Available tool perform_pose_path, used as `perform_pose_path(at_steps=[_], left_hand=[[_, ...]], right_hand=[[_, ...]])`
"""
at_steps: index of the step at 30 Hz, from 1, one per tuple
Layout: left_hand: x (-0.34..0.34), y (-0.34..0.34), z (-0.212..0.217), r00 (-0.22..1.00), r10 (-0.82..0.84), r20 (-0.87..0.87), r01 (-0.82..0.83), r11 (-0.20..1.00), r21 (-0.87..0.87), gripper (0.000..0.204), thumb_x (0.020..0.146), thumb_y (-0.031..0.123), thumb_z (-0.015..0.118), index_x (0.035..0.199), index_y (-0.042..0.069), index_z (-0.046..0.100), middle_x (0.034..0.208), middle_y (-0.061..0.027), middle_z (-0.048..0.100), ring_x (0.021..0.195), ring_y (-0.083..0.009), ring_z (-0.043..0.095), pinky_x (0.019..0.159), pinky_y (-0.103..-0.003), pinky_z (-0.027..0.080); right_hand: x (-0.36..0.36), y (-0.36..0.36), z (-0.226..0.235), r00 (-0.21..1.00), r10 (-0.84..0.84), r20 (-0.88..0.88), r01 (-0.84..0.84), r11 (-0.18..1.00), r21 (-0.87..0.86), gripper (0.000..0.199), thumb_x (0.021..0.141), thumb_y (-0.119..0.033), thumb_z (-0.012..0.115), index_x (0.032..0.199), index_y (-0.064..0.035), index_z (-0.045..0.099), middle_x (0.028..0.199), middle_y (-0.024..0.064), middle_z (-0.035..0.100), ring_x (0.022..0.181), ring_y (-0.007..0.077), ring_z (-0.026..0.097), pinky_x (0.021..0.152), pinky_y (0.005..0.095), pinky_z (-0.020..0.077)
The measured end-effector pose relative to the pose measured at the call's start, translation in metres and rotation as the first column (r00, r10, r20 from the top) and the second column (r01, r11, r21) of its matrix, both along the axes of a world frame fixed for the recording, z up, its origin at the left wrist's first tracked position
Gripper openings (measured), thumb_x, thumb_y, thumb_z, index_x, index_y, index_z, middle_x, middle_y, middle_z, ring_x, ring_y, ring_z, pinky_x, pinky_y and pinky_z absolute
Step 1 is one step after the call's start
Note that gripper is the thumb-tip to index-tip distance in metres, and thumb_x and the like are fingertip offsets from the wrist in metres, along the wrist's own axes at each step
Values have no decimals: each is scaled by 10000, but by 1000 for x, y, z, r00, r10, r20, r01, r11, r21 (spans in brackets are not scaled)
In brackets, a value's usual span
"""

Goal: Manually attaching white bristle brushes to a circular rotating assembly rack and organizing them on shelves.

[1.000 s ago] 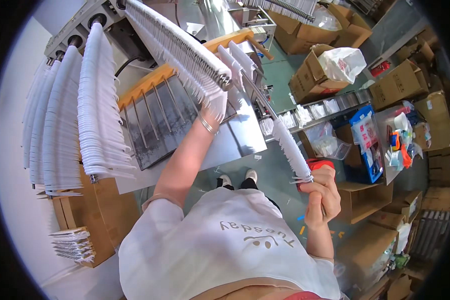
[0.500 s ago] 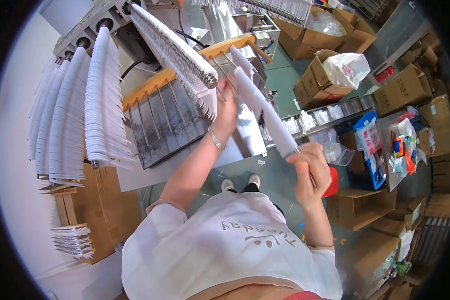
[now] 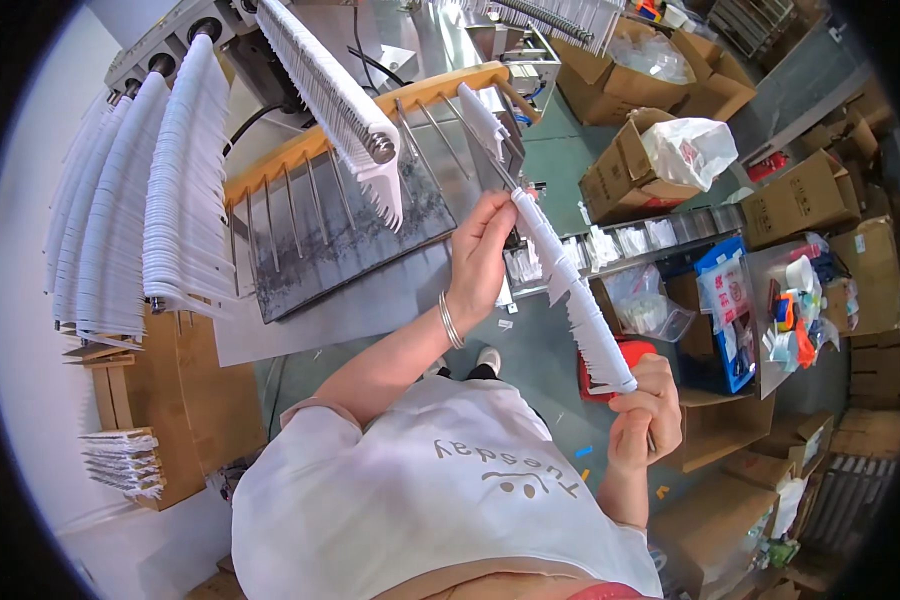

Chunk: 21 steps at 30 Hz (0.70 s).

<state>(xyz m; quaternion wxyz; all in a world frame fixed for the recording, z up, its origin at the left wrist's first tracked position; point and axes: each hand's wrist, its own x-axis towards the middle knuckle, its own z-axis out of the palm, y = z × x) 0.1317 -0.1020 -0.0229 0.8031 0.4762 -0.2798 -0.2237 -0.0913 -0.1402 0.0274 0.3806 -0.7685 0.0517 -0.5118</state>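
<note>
A long row of white plastic pieces (image 3: pixel 570 285) is threaded on a thin metal rod and slants from upper left to lower right in front of me. My left hand (image 3: pixel 480 250), with a bangle at the wrist, grips the upper end of this row. My right hand (image 3: pixel 648 415) closes around the rod's lower end. Behind the hands stands a metal rack with upright rods and an orange wooden bar (image 3: pixel 360 180). A loaded rod of white pieces (image 3: pixel 335 95) rests on that rack.
Several more loaded rows of white pieces (image 3: pixel 140 190) hang at the left over a cardboard stand (image 3: pixel 185 400). Cardboard boxes (image 3: pixel 635 165), a red bin (image 3: pixel 620 360), a blue package (image 3: pixel 730 310) and bags of small parts crowd the floor at right.
The row of white pieces has come off the rack and moved toward me. My left hand slid down along it, and my right hand dropped lower right with the rod's end.
</note>
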Motion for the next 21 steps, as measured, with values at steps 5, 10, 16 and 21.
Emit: perform_pose_path(at_steps=[5, 10, 16, 21], left_hand=[[-7, 1, 7, 1000, -26, 17, 26, 1000, -13, 244, 950, 105, 430, 1059, -17, 611, 902, -18, 516, 839, -82, 465, 774, -210, 366], [1, -12, 1, 992, 13, 128, -17, 999, 34, 274, 958, 144, 417, 1077, -18, 604, 958, -38, 551, 881, -106, 497, 813, -236, 382], [20, -33, -13, 954, 261, 148, -266, 964, 12, 270, 962, 150, 421, 1069, -12, 609, 984, -53, 492, 880, -136, 479, 808, -260, 376], [40, -45, -11, 929, 352, -112, -364, 925, -108, 258, 967, 174, 445, 1154, 24, 539, 1059, -34, 482, 1003, -146, 470, 936, -286, 347]], right_hand=[[-4, 0, -1, 1000, -16, 16, 16, 1000, 16, 364, 906, -292, 530, 674, -12, 545, 649, 82, 489, 629, 207, 449, 618, 371, 331], [5, -2, 4, 997, -77, 2, 77, 997, 14, 339, 908, -228, 506, 658, 0, 529, 664, 91, 499, 643, 207, 446, 631, 367, 332], [33, -13, 7, 996, -44, -83, 45, 999, 7, 174, 860, -101, 542, 749, 22, 597, 722, 93, 549, 683, 225, 477, 653, 346, 367], [45, -22, 4, 990, -13, -139, 20, 998, 53, 200, 883, -124, 561, 756, 26, 593, 727, 82, 542, 708, 194, 483, 648, 295, 360]])
